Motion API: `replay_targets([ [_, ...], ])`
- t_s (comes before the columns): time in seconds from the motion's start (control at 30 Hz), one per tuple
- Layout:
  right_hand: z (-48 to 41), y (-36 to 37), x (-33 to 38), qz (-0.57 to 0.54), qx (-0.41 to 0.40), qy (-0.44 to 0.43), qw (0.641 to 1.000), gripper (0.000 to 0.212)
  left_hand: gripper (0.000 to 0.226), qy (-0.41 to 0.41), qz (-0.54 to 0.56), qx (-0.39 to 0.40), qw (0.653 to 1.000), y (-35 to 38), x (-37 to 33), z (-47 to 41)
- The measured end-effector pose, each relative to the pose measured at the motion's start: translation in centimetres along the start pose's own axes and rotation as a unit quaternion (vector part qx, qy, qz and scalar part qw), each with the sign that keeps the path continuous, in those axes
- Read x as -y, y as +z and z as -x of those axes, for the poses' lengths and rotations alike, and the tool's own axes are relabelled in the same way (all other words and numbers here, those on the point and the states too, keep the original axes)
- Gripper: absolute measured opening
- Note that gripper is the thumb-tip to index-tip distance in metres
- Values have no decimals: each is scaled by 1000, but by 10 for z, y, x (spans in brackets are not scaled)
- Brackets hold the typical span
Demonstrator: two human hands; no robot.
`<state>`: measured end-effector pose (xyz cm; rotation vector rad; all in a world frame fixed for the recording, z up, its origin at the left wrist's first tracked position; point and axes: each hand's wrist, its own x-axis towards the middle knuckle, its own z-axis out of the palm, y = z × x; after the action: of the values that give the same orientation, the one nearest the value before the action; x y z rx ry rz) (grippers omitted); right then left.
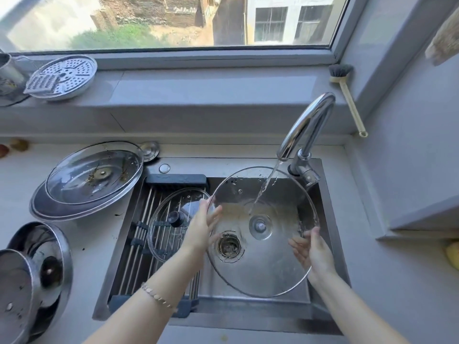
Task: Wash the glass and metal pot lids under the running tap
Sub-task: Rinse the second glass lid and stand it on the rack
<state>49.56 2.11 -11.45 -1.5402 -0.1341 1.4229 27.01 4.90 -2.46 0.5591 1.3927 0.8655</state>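
Observation:
A large clear glass lid (270, 264) is held over the steel sink (330, 234), inner side up, with the tap (306, 125) pouring water onto it just above its metal centre. My left hand (201, 225) grips its left rim. My right hand (314, 252) holds the right rim from beneath, fingers showing through the glass. A smaller glass lid (169, 234) with a black knob lies on the roll-up rack (141, 244) over the sink's left half. A dirty glass lid (94, 172) rests on a metal one (49, 207) on the left counter. Two metal lids (37, 264) sit at the lower left.
On the windowsill are a perforated steamer plate (67, 75) with a grater and a dish brush (346, 93) leaning in the right corner. A small metal cap (150, 150) lies behind the sink. The drain (228, 245) shows through the held lid.

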Motion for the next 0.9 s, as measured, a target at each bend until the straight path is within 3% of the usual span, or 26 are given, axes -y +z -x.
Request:
replay_targets([
  [0.2, 27, 18, 82, 118, 62, -212, 968, 40, 58, -123, 163, -15, 979, 0, 28, -33],
  [0.37, 50, 34, 133, 290, 99, -274, 911, 30, 59, -217, 256, 23, 942, 29, 62, -34],
  [0.47, 40, 34, 145, 361, 91, -228, 900, 30, 55, -245, 189, 42, 950, 35, 78, -21],
  [0.6, 5, 10, 126, 381, 56, -104, 917, 38, 43, -205, 123, 39, 970, 13, 68, -14],
  [0.7, -12, -7, 89, 347, 40, -21, 937, 27, 36, -136, 56, 19, 989, -2, 33, -10],
  [0.9, -22, -5, 32, 402, 41, 52, 913, 26, 25, 25, -176, -22, 984, 10, -31, 9],
])
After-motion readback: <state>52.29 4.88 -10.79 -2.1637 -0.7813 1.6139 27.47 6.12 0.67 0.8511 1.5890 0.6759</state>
